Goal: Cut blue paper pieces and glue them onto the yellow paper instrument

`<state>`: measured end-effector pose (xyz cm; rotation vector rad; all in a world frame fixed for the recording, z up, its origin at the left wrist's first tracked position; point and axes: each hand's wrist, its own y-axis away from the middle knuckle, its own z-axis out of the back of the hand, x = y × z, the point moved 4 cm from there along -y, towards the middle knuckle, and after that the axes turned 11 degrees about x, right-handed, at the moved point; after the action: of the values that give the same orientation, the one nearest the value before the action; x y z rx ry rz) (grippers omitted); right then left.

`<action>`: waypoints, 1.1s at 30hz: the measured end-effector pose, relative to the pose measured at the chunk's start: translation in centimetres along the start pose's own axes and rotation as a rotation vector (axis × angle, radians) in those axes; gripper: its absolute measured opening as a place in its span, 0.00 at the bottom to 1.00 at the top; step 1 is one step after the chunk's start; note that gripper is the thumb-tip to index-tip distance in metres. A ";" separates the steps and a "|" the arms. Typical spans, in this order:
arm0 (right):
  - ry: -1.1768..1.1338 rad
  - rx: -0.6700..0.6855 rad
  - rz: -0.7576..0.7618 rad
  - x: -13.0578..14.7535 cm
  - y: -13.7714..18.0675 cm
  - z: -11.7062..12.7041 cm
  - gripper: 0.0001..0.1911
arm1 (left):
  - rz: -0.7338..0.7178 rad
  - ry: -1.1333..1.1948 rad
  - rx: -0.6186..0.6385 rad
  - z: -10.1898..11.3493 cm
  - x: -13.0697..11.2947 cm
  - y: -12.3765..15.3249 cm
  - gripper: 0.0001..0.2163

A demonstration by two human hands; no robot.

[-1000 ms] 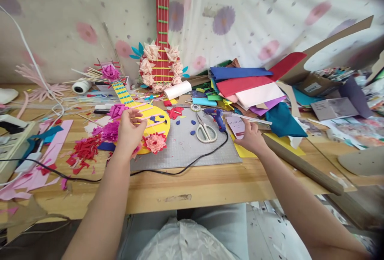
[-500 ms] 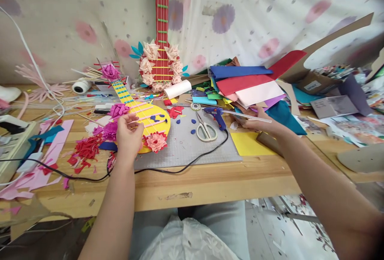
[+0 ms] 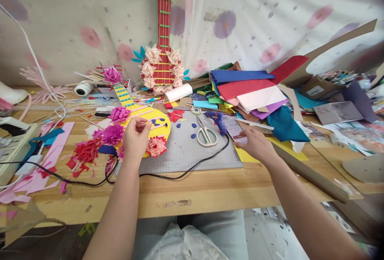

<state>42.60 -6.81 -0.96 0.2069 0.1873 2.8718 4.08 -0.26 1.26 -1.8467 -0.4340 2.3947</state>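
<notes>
My left hand [image 3: 136,136] is over the yellow paper guitar [image 3: 157,112], thumb and fingertips pinched together; what lies between them, if anything, is too small to make out. Magenta paper flowers [image 3: 113,134] and a coral flower [image 3: 156,147] sit along the guitar's edge. At the right, my right hand [image 3: 258,144] grips the near edge of a phone [image 3: 233,127] with a lit screen. Across the phone's far side runs the clear glue stick [image 3: 255,124] of a blue glue gun [image 3: 217,120]. Scissors with pale handles [image 3: 207,137] lie beside the gun.
A red paper guitar [image 3: 164,64] leans upright against the patterned curtain. Folded coloured sheets [image 3: 249,86] pile up at the back right. Small blue petals [image 3: 193,136] dot the grey cutting mat [image 3: 180,156]. A black cord [image 3: 192,168] crosses the mat. Red scraps [image 3: 85,152] lie left.
My right hand has come nearer and slightly left, and a phone now shows in it. A long brown strip now extends at the right. My left hand stays pinched over the yellow guitar.
</notes>
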 end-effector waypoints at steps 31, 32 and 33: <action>-0.271 0.003 0.593 19.8 -7.0 -6.1 0.17 | -0.022 -0.165 -0.017 2.2 1.0 -1.4 0.08; -0.272 0.000 0.587 19.8 -7.0 -6.1 0.17 | -0.021 -0.168 -0.015 2.2 1.0 -1.5 0.08; -0.275 -0.005 0.585 19.7 -7.0 -6.2 0.17 | -0.022 -0.169 -0.011 2.1 1.0 -1.5 0.08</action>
<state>24.45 4.36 -5.57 0.7641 0.0732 3.3637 1.70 1.07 1.26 -1.6405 -0.4793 2.5490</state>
